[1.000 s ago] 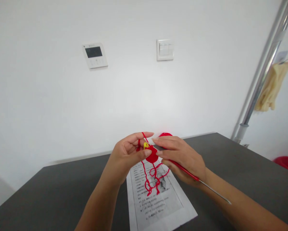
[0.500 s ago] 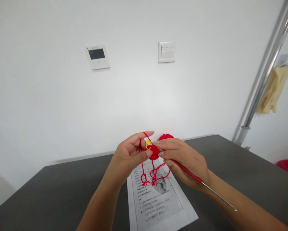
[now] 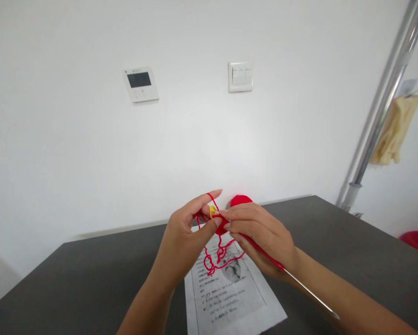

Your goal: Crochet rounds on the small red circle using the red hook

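Observation:
My left hand point(image 3: 189, 228) pinches a small red crocheted piece point(image 3: 221, 225) between thumb and fingers. Red yarn point(image 3: 213, 201) runs over its raised index finger. A yellow stitch marker point(image 3: 212, 211) hangs at the edge of the piece. In my right hand point(image 3: 261, 232) is a crochet hook point(image 3: 264, 253) with a red grip and metal ends; its near end reaches back over the forearm. The hook's working tip is at the piece, partly hidden by fingers. Loose loops of yarn point(image 3: 209, 267) dangle below the hands, in front of a printed sheet point(image 3: 236, 307).
A red ball of yarn point(image 3: 241, 200) sits behind my right hand near the wall. The dark table point(image 3: 100, 274) meets a white wall with a control panel point(image 3: 141, 84) and a light switch point(image 3: 240, 77). A metal pole point(image 3: 379, 116) and hanging yellowish gloves point(image 3: 397, 132) are at right.
The hook's tip has shifted left and up toward the yellow marker. The crocheted piece has tilted and shows less of its face. The dangling yarn has swung slightly.

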`<state>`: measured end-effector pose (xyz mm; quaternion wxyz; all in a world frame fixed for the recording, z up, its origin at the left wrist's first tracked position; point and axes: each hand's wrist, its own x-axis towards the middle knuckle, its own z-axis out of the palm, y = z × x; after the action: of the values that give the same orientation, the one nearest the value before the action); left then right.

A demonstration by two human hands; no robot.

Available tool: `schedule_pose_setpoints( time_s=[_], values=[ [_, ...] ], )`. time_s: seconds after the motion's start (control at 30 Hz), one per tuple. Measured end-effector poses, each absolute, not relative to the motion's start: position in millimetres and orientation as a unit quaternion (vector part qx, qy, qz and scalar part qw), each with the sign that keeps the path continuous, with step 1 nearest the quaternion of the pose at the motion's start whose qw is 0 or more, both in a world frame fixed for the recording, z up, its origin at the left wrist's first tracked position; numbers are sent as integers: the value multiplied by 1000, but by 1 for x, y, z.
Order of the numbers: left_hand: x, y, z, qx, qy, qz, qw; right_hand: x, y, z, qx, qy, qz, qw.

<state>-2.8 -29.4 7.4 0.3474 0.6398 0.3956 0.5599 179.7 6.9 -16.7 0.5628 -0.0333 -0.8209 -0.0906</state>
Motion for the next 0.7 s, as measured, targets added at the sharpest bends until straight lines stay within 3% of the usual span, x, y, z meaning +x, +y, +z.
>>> schedule_pose_setpoints(
  time_s=[0.27,0.47,0.6,0.7],
  values=[
    [27,-37,-4,576,392,659,282,165,4,-32,-128,-755,-49,641],
    [30,-23,-4,486,289,634,528,159,15,-46,-141,-764,-58,627],
    [13,-15,1,490,258,574,603,167,14,-35,-119,-780,-93,607],
    [-3,-12,6,525,233,486,659,176,9,-21,-74,-811,-39,579]
  ],
)
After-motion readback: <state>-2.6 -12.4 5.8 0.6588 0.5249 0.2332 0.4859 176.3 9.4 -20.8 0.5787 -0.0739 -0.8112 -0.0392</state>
